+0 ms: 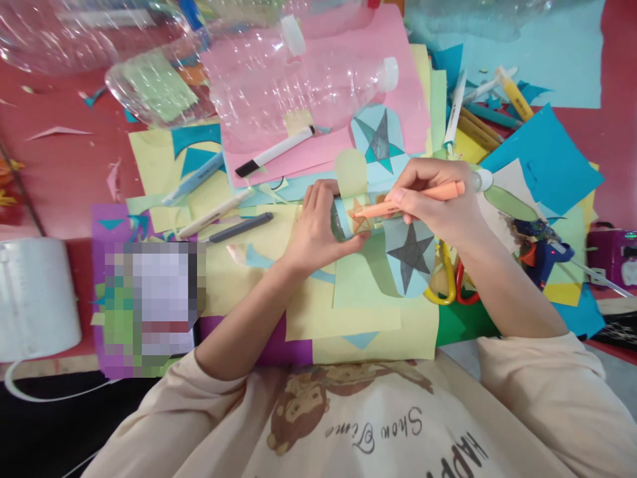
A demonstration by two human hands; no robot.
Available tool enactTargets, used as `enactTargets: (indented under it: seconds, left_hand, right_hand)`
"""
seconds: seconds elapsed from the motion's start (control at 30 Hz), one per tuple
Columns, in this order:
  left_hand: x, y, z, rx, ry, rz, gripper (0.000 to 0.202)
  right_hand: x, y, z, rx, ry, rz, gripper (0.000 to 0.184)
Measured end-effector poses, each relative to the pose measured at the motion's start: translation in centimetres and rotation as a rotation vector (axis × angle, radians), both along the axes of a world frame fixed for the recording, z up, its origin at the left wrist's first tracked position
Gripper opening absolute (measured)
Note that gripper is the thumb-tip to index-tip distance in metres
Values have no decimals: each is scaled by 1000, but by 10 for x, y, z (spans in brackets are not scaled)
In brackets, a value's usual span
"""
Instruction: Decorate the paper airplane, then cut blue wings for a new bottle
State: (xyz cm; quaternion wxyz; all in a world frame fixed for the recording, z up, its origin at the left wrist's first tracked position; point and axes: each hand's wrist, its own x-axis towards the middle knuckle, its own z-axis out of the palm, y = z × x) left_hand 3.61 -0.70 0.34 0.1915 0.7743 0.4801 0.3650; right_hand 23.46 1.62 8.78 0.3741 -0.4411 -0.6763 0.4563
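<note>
My right hand (pixel 438 199) pinches an orange marker (pixel 442 192). The marker's tip is on a small orange star (pixel 359 219) drawn on pale yellow paper. My left hand (pixel 318 226) is wrapped around the end of what looks like a clear plastic bottle (pixel 341 218) lying on its side, with the paper on it. A white cap (pixel 482 180) shows beyond my right hand, apparently the same bottle's. Rounded light blue papers with dark stars, one above (pixel 381 139) and one below (pixel 411 255), and a plain pale green rounded piece (pixel 351 169) stick out around it.
Clear plastic bottles (pixel 318 86) lie at the back on pink paper (pixel 398 40). Several markers, such as a black-capped one (pixel 276 150), lie around. Yellow and red scissor handles (pixel 450 285) and a blue glue gun (pixel 547 259) are at right. A white container (pixel 37 299) stands left.
</note>
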Motion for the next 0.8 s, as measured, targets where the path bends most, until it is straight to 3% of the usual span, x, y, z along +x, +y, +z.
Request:
enactTargets:
  seconds: [0.8]
  left_hand:
    - [-1,1,-3,18,9,-2,57]
  right_hand:
    - [-1,1,-1,-61,104,-11,23]
